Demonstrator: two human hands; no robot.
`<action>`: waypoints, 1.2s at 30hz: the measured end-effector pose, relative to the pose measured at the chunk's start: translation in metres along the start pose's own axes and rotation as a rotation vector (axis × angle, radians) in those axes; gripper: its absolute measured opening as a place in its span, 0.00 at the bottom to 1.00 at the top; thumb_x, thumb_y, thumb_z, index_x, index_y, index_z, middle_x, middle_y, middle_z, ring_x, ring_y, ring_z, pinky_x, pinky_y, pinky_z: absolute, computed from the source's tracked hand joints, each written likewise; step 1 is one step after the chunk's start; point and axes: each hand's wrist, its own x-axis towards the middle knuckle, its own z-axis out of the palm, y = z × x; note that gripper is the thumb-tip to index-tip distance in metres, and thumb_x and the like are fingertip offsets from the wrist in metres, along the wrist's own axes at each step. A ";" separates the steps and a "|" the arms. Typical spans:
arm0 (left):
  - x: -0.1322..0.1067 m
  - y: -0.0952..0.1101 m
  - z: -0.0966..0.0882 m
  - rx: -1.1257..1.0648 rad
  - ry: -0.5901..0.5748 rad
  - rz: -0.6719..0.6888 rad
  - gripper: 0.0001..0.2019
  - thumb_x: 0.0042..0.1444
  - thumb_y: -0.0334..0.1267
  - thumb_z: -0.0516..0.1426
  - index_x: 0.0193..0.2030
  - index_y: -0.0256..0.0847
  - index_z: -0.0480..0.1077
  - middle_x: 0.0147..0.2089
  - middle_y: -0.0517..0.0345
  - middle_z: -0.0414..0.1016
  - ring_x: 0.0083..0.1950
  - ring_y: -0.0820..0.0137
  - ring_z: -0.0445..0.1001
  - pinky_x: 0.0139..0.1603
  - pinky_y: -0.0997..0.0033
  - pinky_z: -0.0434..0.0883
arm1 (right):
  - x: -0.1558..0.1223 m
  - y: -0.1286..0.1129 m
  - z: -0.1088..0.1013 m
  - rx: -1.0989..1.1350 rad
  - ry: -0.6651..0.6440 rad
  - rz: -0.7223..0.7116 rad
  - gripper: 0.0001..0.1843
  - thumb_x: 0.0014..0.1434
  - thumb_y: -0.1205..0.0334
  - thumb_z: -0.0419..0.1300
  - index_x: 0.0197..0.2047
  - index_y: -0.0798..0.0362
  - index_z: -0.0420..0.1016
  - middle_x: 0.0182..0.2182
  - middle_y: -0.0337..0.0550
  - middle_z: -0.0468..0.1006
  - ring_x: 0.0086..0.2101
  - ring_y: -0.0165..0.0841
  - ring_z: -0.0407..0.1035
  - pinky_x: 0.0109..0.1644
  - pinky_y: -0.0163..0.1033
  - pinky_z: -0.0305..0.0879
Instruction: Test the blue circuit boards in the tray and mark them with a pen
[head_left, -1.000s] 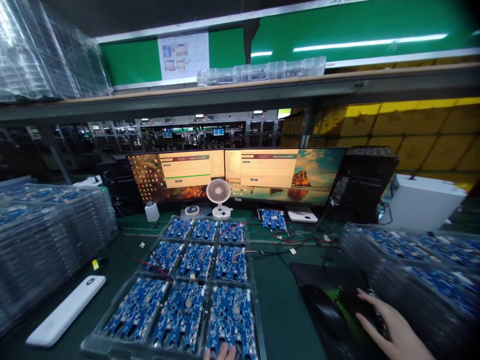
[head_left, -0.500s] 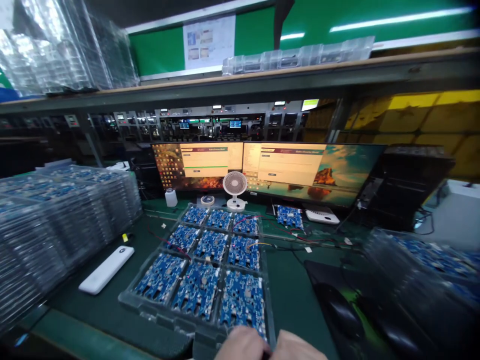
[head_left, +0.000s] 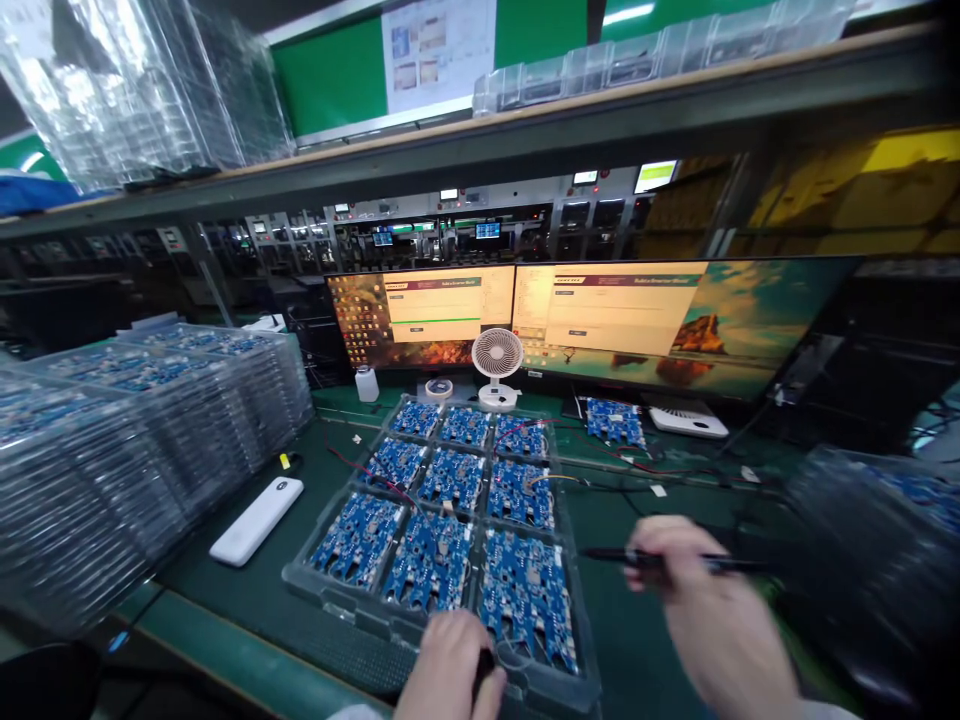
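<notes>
My right hand [head_left: 679,560] is closed around a slim black pen [head_left: 611,554], held level over the table with its tip pointing left towards the tray. At the front edge of the clear plastic tray [head_left: 352,605], my left hand [head_left: 446,660] is closed on a small dark piece [head_left: 484,668], mostly hidden by the fingers. Blue circuit boards [head_left: 527,598] fill the tray's compartments, one in each. A red wire [head_left: 390,487] crosses the boards on the left, and a yellow wire [head_left: 555,478] meets a board on the right.
Stacked trays of boards [head_left: 172,450] stand at left, beside a white power bank [head_left: 257,520]. Behind the tray are a small fan [head_left: 497,355], two monitors [head_left: 435,310] and a loose circuit board [head_left: 615,422]. More trays [head_left: 862,520] sit at right; a shelf [head_left: 420,150] runs overhead.
My hands, close together at the tray's front right corner before, are now apart. The right has moved up and right with the pen; the left has moved left. The view has shifted.
</notes>
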 end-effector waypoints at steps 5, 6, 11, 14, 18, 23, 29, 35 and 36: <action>0.008 -0.045 -0.002 0.436 0.177 0.177 0.08 0.56 0.31 0.54 0.43 0.42 0.65 0.55 0.49 0.74 0.59 0.59 0.72 0.58 0.49 0.72 | -0.018 0.046 0.074 -0.177 -0.336 -0.071 0.11 0.60 0.52 0.57 0.30 0.48 0.68 0.34 0.44 0.73 0.37 0.38 0.69 0.43 0.43 0.68; 0.008 -0.052 -0.001 0.491 0.189 0.194 0.09 0.56 0.31 0.55 0.43 0.42 0.65 0.54 0.49 0.75 0.59 0.58 0.72 0.58 0.48 0.72 | -0.020 0.055 0.087 -0.178 -0.344 -0.064 0.09 0.60 0.54 0.57 0.31 0.48 0.68 0.33 0.43 0.73 0.37 0.38 0.69 0.43 0.42 0.68; 0.005 -0.068 0.016 0.539 0.260 0.170 0.13 0.54 0.31 0.55 0.47 0.40 0.66 0.52 0.47 0.77 0.58 0.57 0.74 0.55 0.52 0.75 | -0.019 0.087 0.125 -0.184 -0.386 0.005 0.06 0.58 0.57 0.56 0.32 0.49 0.68 0.30 0.41 0.72 0.31 0.36 0.69 0.35 0.39 0.68; 0.005 -0.065 0.025 0.502 0.323 0.091 0.13 0.53 0.29 0.53 0.46 0.39 0.66 0.52 0.46 0.77 0.57 0.57 0.73 0.54 0.53 0.75 | -0.017 0.098 0.136 -0.180 -0.436 0.052 0.08 0.60 0.55 0.55 0.36 0.50 0.69 0.28 0.39 0.74 0.27 0.34 0.69 0.31 0.38 0.67; 0.005 -0.061 0.028 0.504 0.340 0.074 0.17 0.53 0.28 0.51 0.50 0.37 0.66 0.51 0.45 0.77 0.56 0.58 0.74 0.53 0.55 0.75 | -0.016 0.105 0.143 -0.194 -0.466 0.078 0.11 0.60 0.52 0.56 0.35 0.50 0.70 0.27 0.38 0.75 0.27 0.34 0.70 0.32 0.38 0.66; 0.004 -0.061 0.027 0.507 0.346 0.062 0.18 0.53 0.29 0.51 0.51 0.37 0.66 0.53 0.45 0.76 0.57 0.58 0.73 0.53 0.54 0.74 | -0.017 0.107 0.146 -0.238 -0.457 0.082 0.14 0.60 0.49 0.56 0.30 0.49 0.70 0.24 0.38 0.74 0.26 0.35 0.68 0.32 0.39 0.63; 0.004 -0.060 0.028 0.494 0.340 0.053 0.17 0.53 0.28 0.51 0.50 0.38 0.67 0.52 0.47 0.76 0.57 0.58 0.73 0.54 0.55 0.73 | -0.018 0.105 0.146 -0.249 -0.467 0.071 0.14 0.60 0.49 0.55 0.30 0.49 0.70 0.25 0.39 0.75 0.26 0.35 0.68 0.33 0.39 0.64; 0.005 -0.057 0.027 0.490 0.314 0.046 0.18 0.53 0.28 0.50 0.51 0.38 0.66 0.52 0.46 0.76 0.57 0.58 0.73 0.54 0.54 0.73 | -0.017 0.102 0.146 -0.255 -0.487 0.072 0.12 0.60 0.52 0.55 0.30 0.49 0.69 0.26 0.39 0.75 0.28 0.36 0.69 0.36 0.39 0.64; 0.005 -0.056 0.027 0.488 0.312 0.047 0.18 0.53 0.28 0.50 0.51 0.38 0.65 0.52 0.46 0.76 0.57 0.58 0.73 0.54 0.54 0.73 | -0.017 0.102 0.146 -0.255 -0.490 0.072 0.11 0.60 0.53 0.55 0.30 0.49 0.70 0.27 0.39 0.75 0.29 0.36 0.69 0.37 0.40 0.64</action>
